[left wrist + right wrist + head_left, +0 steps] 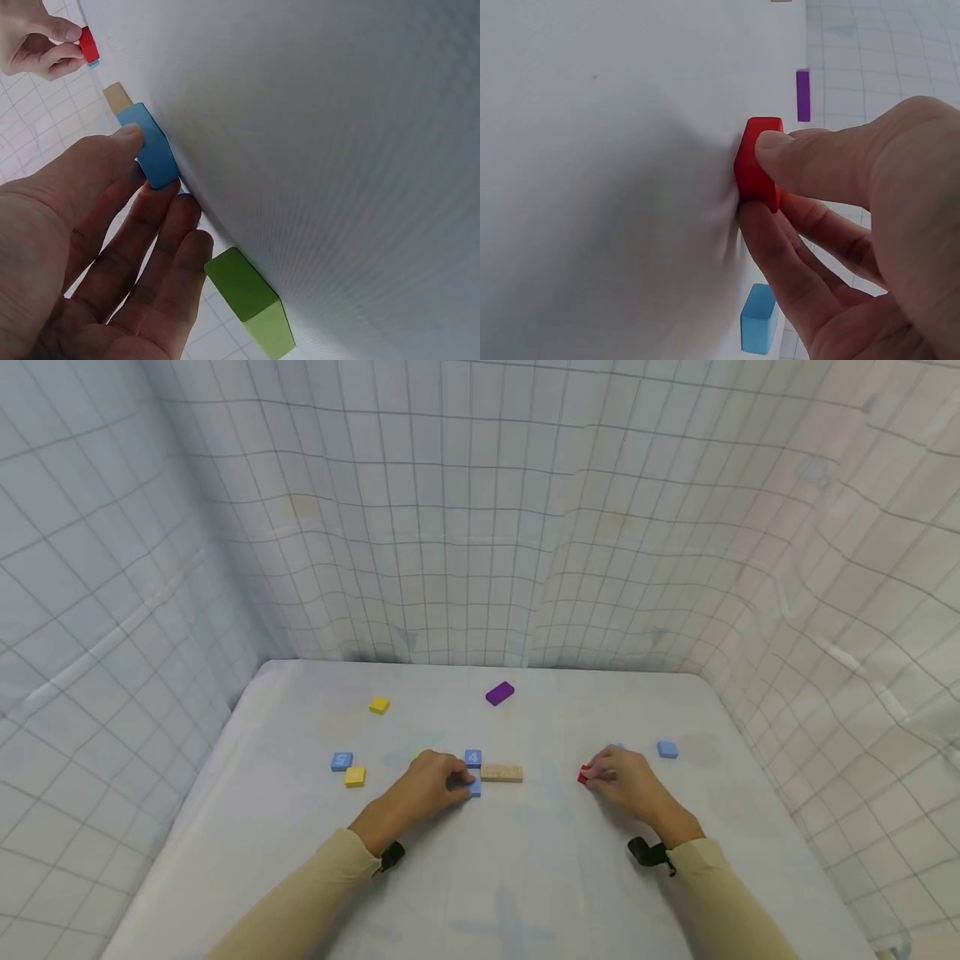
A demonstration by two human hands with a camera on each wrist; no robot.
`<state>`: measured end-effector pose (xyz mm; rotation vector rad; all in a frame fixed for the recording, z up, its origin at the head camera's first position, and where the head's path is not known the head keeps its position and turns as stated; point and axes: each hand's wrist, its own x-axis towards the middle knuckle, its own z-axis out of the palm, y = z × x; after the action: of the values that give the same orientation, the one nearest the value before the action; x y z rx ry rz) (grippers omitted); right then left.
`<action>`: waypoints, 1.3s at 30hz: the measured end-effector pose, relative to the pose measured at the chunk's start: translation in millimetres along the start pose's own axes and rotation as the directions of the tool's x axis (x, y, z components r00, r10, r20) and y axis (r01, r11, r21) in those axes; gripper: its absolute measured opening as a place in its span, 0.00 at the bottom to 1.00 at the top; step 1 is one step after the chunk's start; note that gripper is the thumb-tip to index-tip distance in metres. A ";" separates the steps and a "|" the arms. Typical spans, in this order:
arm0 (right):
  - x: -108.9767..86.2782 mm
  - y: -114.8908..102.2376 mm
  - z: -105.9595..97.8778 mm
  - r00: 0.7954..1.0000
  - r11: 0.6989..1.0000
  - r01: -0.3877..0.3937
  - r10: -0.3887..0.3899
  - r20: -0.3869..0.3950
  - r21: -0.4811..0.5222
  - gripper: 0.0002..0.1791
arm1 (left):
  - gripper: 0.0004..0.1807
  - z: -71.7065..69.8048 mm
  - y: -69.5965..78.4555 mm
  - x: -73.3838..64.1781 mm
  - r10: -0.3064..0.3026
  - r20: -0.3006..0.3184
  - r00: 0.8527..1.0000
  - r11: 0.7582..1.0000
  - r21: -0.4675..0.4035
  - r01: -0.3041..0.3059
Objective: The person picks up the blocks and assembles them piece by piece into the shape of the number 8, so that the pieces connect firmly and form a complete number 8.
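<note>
My left hand pinches a small blue block between thumb and fingers. The block sits by the left end of a pale wooden bar. Just behind it lies a blue block marked 4. A green block stands near the left fingertips in the left wrist view, mostly hidden by the hand in the head view. To the right, my right hand grips a red block at the table surface, thumb on one face. Beyond those fingers is another blue block.
A blue block marked 5 and a yellow block lie on the left. Farther back are another yellow block and a purple block. One blue block is at the right. Gridded cloth walls enclose the white table.
</note>
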<state>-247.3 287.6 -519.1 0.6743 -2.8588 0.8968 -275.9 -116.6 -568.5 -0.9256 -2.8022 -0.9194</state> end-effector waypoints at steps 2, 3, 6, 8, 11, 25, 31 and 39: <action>3.2 -1.6 0.7 1.000 1.000 0.000 0.000 0.005 -0.009 0.07 | 0.11 5.2 -6.4 2.4 -0.013 0.001 1.000 1.000 0.001 0.013; 4.8 -2.2 1.2 1.000 1.000 0.003 -0.003 0.007 -0.010 0.08 | 0.11 6.6 -8.2 2.4 -0.018 0.001 1.000 1.000 0.012 0.018; 9.0 -4.3 3.2 0.999 0.999 0.034 -0.034 0.001 -0.014 0.08 | 0.11 9.5 -10.6 3.0 -0.031 0.003 1.000 0.999 0.037 0.031; 12.4 -5.8 5.1 0.998 0.998 0.062 -0.062 -0.006 -0.011 0.07 | 0.11 8.6 -8.9 2.9 -0.017 -0.005 1.000 0.999 0.030 0.017; 17.9 -8.1 7.8 0.997 0.997 0.080 -0.080 0.000 -0.017 0.07 | 0.10 2.8 -1.6 1.7 -0.011 0.001 1.000 1.000 0.000 0.011; 45.5 -18.0 19.2 0.998 1.000 0.029 -0.028 0.057 -0.008 0.07 | 0.10 -3.0 0.5 4.2 -0.019 0.011 1.000 1.000 0.004 0.019; 51.3 -21.6 23.2 0.997 0.999 0.024 -0.027 0.071 0.037 0.07 | 0.10 -9.7 9.7 2.0 -0.025 0.040 0.999 0.999 0.024 0.024; 61.9 -29.0 30.0 0.993 0.999 0.033 -0.037 0.110 0.038 0.08 | 0.11 8.5 -10.3 6.0 -0.102 0.044 0.994 0.992 0.074 0.098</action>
<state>-288.7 225.6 -516.6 0.7997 -2.9235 0.9366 -285.4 -115.4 -579.6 -0.8153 -2.9240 -0.8119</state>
